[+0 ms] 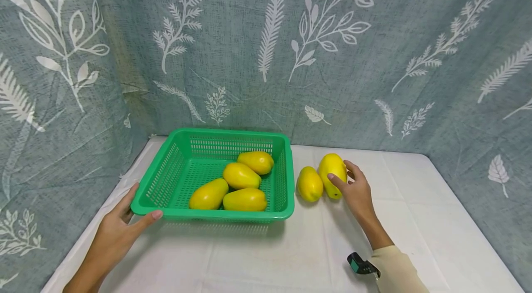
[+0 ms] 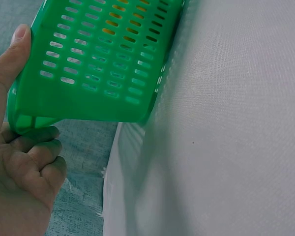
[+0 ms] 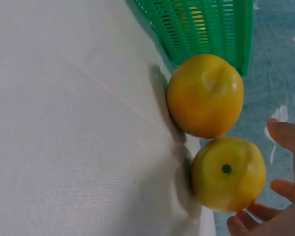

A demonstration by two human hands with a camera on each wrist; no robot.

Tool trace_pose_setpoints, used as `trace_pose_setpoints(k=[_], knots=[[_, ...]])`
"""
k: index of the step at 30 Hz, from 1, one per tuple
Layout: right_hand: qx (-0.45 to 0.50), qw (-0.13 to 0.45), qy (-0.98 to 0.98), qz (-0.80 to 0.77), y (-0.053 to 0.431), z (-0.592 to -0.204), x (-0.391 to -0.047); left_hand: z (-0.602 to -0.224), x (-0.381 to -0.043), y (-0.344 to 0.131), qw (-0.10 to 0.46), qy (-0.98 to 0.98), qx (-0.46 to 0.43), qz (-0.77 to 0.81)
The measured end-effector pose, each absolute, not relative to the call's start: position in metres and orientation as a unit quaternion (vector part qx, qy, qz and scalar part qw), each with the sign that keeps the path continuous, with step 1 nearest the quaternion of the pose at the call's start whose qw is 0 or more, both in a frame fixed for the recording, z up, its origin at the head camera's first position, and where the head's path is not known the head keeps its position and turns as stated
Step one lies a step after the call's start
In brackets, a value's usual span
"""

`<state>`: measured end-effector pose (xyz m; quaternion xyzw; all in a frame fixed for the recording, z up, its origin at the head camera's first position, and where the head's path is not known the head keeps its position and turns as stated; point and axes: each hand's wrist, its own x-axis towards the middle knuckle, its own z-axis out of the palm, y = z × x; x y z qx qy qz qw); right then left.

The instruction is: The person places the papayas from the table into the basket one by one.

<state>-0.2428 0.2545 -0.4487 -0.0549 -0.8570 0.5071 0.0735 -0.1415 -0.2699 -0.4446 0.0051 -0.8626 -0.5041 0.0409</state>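
My left hand [image 1: 114, 233] grips the near left corner of a green plastic basket [image 1: 216, 214], thumb over the rim. In the left wrist view its other fingers [image 2: 44, 152] curl beneath the basket's lip. Four would be too exact a tally, so several yellow mango-like fruits [image 1: 245, 199] lie inside, towards the basket's right. Two more rest on the table right of it: a nearer-to-basket fruit [image 1: 310, 185] and an outer fruit [image 1: 332, 168]. Around the outer one my right hand [image 1: 356, 191] is spread, thumb apart from it in the right wrist view, fingertips at its side.
A white cloth covers the table [image 1: 249, 256]. Behind and at both sides hangs a grey-green curtain [image 1: 232, 52] with white leaf prints. A small black device [image 1: 361, 265] sits at the right wrist, by the beige sleeve [image 1: 399, 270].
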Motion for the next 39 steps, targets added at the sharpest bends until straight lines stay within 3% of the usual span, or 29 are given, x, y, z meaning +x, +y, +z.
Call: trace_pose_setpoints(k=[13,39], knots=[[-0.083,0.051,-0.861,0.498,0.255,-0.458,-0.254,-0.448,-0.141,-0.270,0.048,-0.861,-0.001,-0.507],[-0.084,0.072,-0.864,0.491,0.255,-0.465,-0.258,-0.446,-0.140,-0.269,0.048,-0.862,0.004,-0.505]])
